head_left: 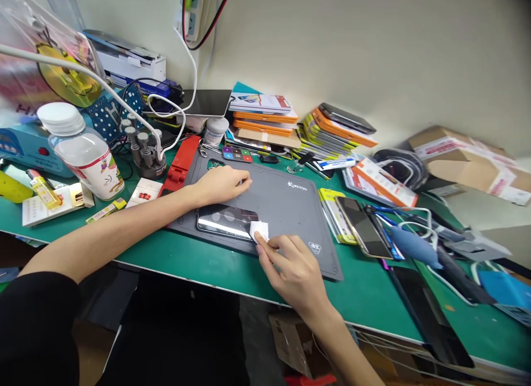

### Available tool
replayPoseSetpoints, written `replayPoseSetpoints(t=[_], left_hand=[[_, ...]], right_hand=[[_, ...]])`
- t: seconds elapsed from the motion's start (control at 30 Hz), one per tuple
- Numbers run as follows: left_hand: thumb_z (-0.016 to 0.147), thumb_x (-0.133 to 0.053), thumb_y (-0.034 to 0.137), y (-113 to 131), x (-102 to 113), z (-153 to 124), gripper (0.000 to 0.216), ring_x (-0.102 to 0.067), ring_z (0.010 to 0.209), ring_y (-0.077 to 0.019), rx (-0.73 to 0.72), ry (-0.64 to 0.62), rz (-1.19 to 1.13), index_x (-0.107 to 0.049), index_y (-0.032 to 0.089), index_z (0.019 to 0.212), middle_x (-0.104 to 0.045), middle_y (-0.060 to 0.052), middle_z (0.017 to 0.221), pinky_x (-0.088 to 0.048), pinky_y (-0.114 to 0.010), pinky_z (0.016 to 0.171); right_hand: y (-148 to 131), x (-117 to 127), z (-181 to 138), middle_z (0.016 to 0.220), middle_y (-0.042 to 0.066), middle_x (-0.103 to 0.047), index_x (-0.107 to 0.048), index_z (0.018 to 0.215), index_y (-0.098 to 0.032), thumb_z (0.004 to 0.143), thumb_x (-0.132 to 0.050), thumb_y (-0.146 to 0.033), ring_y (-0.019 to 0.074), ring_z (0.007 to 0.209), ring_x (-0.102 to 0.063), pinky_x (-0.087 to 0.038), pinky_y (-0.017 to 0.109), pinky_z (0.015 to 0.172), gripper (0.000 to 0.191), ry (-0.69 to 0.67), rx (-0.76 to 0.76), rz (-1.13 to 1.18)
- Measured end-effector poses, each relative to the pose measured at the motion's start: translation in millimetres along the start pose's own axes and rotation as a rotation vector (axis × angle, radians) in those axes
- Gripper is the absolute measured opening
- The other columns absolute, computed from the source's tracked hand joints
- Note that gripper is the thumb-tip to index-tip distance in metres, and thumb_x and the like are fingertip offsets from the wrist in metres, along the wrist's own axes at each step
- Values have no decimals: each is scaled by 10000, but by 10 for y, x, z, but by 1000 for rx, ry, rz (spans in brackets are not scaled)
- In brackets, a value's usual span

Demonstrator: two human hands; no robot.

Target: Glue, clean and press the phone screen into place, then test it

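Observation:
A phone (228,221) with a dark, glossy face lies on the grey work mat (282,192), with pale round marks or reflections on it. At its right end, my right hand (292,264) presses a small folded white wipe (259,229) between fingers and thumb against the phone. Just beyond the phone's far edge, my left hand (224,184) rests over the mat, its fingers loosely curled in and nothing visible in them. Its palm side is hidden.
On the left stand a white-capped bottle (85,154), a screwdriver stand (147,159) and a red tool (180,165). Stacked boxes (265,118) line the back. Rightward lie another phone (363,225), a blue-handled tool (415,245), a long black panel (429,311) and a carton (468,159).

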State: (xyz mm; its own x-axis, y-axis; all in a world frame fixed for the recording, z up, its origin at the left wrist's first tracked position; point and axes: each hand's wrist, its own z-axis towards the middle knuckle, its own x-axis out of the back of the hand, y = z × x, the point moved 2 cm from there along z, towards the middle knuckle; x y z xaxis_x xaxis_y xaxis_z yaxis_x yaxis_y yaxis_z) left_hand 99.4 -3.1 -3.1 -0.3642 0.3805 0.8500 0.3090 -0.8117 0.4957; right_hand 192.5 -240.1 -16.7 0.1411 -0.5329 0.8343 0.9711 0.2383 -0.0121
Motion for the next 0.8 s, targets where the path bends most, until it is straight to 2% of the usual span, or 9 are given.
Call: replayPoseSetpoints(t=[0.13,0.3,0.4,0.47,0.6,0.7,0.8], left_hand=[[1050,-499,350,-5,9,-7,291,-696,803,-226,8,4,-20,-734,200,964,-766,-70,886,-439,-313,757],[1036,-510,321,12,76,-17,268,-650,716,-193,1,-9,-83,-716,205,910,-724,-26,765,-384,-291,695],[1033,-508,319,26,133,-20,280,-638,685,-174,2,-18,-156,-720,208,887,-696,2,696,-389,-278,701],[1030,-504,318,28,166,-22,291,-637,677,-167,18,-16,-215,-721,205,873,-677,10,661,-401,-270,709],[1048,-468,347,27,187,-18,336,-623,669,-145,67,-9,-384,-708,188,874,-671,10,668,-419,-250,691],[1085,-388,431,33,166,-10,455,-593,622,-123,108,-22,-538,-676,171,846,-654,3,667,-442,-237,654],[1094,-355,487,33,134,-4,521,-579,598,-111,145,-35,-659,-642,163,804,-626,-1,650,-450,-225,618]], right_hand=[[-211,-157,172,827,64,-625,-637,1391,-156,1011,-599,-102,232,778,-540,-503,386,679,385,18,28,21],[-359,-277,407,833,74,-646,-687,1270,-92,1043,-572,-139,223,787,-541,-512,379,679,260,4,80,104],[-262,-236,387,878,73,-662,-689,1287,-96,1049,-556,-114,210,810,-552,-531,359,720,273,-20,96,153],[-145,-193,315,912,74,-665,-690,1311,-129,1050,-550,-100,210,838,-565,-540,355,753,298,-30,51,190],[130,-118,128,984,85,-656,-723,1257,-185,1053,-625,-241,225,916,-604,-566,367,804,233,-66,-81,201],[299,-65,31,1090,106,-664,-691,1353,-223,1037,-653,-387,253,1009,-630,-586,407,868,358,-123,-29,164],[411,-34,5,1226,129,-675,-684,1348,-238,1048,-632,-386,277,1128,-639,-581,440,942,338,-128,62,113]])
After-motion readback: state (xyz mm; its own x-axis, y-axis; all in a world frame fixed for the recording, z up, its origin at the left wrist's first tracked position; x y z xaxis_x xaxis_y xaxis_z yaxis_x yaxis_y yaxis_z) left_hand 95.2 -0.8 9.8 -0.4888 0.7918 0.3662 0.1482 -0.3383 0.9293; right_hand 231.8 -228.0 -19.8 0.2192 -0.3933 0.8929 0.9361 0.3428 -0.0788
